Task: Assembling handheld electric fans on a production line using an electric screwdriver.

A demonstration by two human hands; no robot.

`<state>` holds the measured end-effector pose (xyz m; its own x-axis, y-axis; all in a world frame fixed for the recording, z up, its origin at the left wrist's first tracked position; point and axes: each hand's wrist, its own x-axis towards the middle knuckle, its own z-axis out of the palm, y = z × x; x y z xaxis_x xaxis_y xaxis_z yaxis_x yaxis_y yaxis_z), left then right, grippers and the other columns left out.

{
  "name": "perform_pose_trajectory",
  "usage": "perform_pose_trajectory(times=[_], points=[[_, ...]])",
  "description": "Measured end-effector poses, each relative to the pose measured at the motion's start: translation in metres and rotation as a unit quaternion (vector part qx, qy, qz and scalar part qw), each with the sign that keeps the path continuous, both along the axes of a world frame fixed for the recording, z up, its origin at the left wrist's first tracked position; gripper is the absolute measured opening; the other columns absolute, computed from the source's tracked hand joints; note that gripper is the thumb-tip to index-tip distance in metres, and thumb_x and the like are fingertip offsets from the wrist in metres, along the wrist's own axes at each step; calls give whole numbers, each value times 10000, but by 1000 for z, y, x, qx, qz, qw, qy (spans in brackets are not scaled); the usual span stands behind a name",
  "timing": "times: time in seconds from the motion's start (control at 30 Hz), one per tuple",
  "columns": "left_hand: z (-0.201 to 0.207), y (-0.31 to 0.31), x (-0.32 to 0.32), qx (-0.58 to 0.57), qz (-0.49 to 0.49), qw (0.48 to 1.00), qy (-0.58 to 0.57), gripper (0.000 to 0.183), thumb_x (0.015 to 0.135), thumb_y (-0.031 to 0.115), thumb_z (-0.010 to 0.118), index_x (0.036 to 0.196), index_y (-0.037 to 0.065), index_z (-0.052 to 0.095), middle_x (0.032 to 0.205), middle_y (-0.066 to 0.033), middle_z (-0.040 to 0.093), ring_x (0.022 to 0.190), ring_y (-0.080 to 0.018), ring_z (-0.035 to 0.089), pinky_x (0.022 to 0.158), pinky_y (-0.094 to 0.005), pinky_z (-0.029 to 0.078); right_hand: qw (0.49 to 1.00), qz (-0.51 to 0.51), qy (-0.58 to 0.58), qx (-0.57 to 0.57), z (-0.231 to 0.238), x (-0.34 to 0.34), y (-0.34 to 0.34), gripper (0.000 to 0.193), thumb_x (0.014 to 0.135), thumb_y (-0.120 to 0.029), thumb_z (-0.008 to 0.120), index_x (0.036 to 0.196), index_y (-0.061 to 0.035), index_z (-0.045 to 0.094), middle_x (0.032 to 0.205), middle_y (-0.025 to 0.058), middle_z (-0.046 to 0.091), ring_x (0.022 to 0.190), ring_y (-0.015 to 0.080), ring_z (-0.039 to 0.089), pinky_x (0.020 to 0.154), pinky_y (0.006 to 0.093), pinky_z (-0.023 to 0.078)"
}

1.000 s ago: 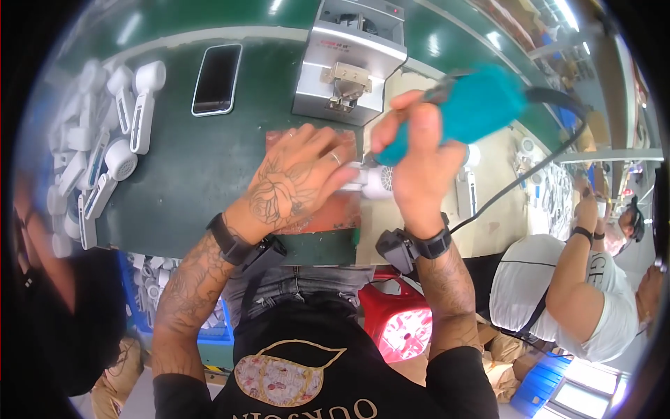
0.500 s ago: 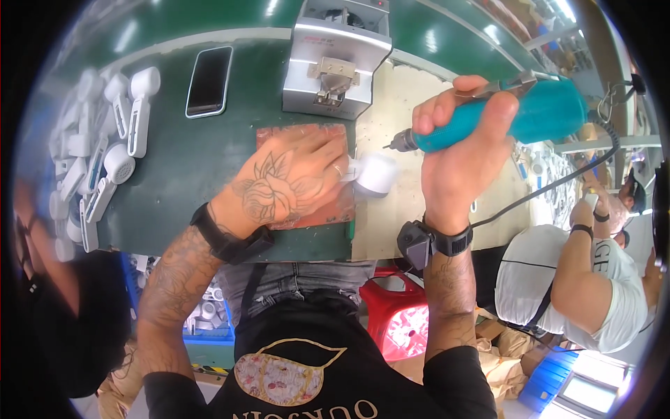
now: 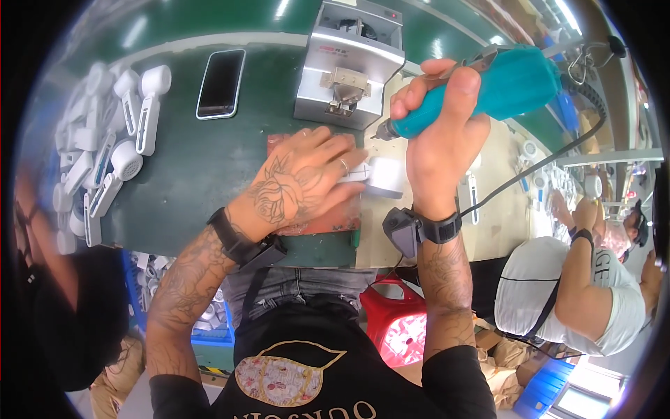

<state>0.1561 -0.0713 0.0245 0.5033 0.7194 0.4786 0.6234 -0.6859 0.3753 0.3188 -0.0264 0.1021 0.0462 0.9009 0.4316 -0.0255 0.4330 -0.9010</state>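
Note:
A white shower-head-like piece [image 3: 385,176] with a round head lies at the right edge of a reddish-brown pad [image 3: 317,227]. My left hand [image 3: 300,180] presses over its handle, with the fingers curled around it and hiding most of it. The round head sticks out to the right of my fingertips. In my right hand [image 3: 443,143] is a teal electric screwdriver [image 3: 513,84], gripped around its body with the tip pointing left. That tip hovers just above the white head, near the front of a silver screw feeder [image 3: 349,59].
Several similar white pieces [image 3: 125,162] are piled on the left of the green table. A phone [image 3: 221,84] lies behind them. The screwdriver's cable [image 3: 537,164] hangs at the right. A red stool [image 3: 394,321] stands below the edge; another person [image 3: 572,286] sits at the right.
My right hand has brought the electric screwdriver leftward, closer to the feeder's front. The view has shifted slightly; my left hand stays on the white piece.

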Motion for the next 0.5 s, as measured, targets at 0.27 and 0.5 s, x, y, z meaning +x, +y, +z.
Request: perform_pose_trajectory(times=[0.27, 0.5], points=[[-2, -3, 5, -65, 10, 997, -51, 362, 847, 251, 747, 1164, 86, 690, 1203, -97, 648, 1093, -316, 599, 952, -430, 489, 998, 15, 46, 36, -10, 21, -26, 619, 991, -585, 524, 1075, 28, 556, 697, 77, 520, 613, 193, 535, 578, 336, 459], [-5, -9, 2, -90, 17, 993, -78, 359, 869, 210, 728, 1199, 78, 678, 1224, -113, 654, 1135, -338, 597, 984, -442, 482, 997, 8, 77, 10, -16, 32, -57, 751, 924, -723, 492, 1150, -7, 525, 724, 59, 513, 654, 190, 522, 623, 331, 449]])
